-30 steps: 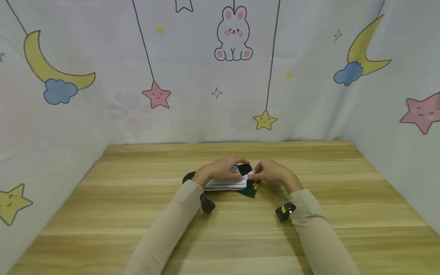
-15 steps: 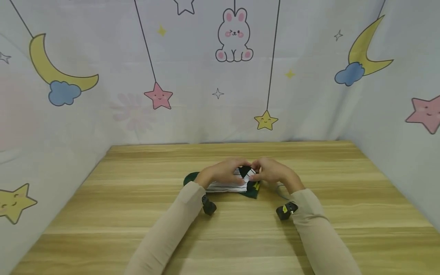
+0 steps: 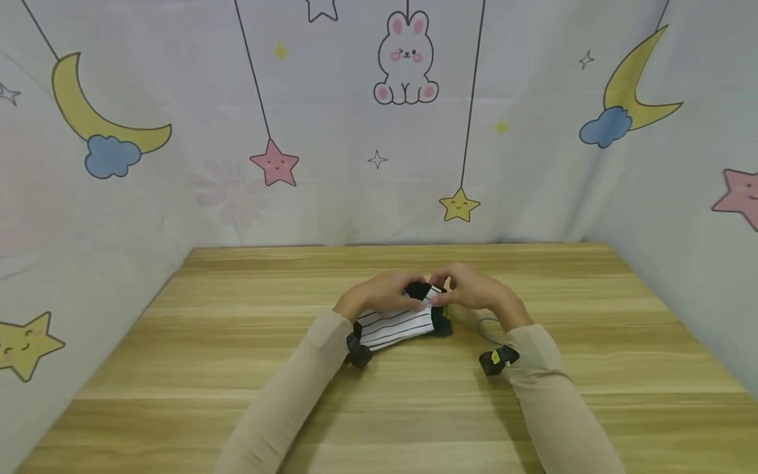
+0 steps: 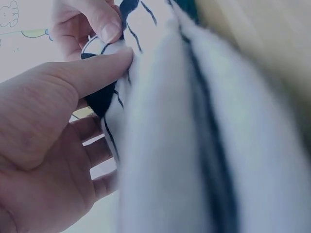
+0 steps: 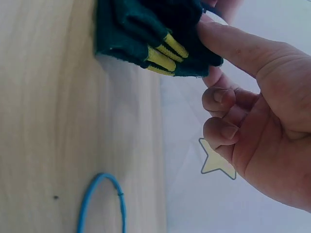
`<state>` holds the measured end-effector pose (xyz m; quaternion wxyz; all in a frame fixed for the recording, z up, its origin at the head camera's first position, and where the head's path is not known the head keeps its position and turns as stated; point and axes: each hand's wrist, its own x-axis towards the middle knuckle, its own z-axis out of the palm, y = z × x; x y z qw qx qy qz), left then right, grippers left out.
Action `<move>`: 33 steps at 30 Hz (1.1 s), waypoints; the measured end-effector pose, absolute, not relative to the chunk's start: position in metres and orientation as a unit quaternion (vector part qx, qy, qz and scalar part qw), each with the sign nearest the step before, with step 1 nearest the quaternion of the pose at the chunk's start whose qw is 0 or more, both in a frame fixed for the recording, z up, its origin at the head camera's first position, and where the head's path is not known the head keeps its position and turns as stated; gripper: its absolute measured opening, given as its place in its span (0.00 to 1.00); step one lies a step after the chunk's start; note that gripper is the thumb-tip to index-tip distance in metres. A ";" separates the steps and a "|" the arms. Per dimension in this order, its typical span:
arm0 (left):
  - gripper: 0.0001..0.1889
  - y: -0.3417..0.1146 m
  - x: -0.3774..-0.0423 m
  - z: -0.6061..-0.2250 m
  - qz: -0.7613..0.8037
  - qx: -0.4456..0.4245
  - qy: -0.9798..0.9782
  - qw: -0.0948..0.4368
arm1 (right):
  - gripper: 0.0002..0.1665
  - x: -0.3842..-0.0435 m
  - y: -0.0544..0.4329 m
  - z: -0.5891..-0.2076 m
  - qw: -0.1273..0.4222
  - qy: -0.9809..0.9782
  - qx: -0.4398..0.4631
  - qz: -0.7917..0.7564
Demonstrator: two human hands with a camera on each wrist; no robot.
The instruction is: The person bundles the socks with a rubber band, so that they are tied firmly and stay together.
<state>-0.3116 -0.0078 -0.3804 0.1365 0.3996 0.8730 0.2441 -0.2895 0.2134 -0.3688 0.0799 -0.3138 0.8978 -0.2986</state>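
A white sock with thin dark stripes and black patches (image 3: 395, 327) hangs between the hands near the table's middle, its near end low beside the left wrist. My left hand (image 3: 387, 291) pinches its upper edge between thumb and fingers; in the left wrist view the striped cloth (image 4: 160, 136) fills the right side, blurred up close. My right hand (image 3: 470, 288) pinches the end on the right, its fingertips close to the left ones. Below them shows dark green knit cloth with yellow marks (image 5: 146, 34), partly hidden behind the white sock in the head view.
The wood-grain table (image 3: 414, 421) spreads out on all sides. A thin blue cord (image 5: 99, 182) loops beside the right wrist. Black wrist cameras (image 3: 499, 359) sit on both cuffs. A white curtain (image 3: 331, 197) printed with moons, stars and a rabbit stands behind the table.
The white sock's left end has swung down toward the person, and more of its striped side shows. The green cloth at the left is no longer visible. The right hand has risen slightly.
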 end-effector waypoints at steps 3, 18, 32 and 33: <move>0.14 -0.008 -0.311 -0.378 0.250 0.398 0.873 0.132 | 0.12 -0.289 0.215 -0.365 0.081 0.897 -0.312 -0.303; 0.16 -0.004 -0.310 -0.382 0.207 0.406 0.877 0.151 | 0.11 -0.286 0.215 -0.368 0.109 0.899 -0.297 -0.304; 0.13 -0.007 -0.309 -0.378 0.241 0.414 0.867 0.137 | 0.16 -0.285 0.221 -0.363 0.116 0.898 -0.294 -0.308; 0.13 -0.006 -0.310 -0.377 0.245 0.415 0.866 0.134 | 0.17 -0.285 0.222 -0.362 0.116 0.898 -0.292 -0.308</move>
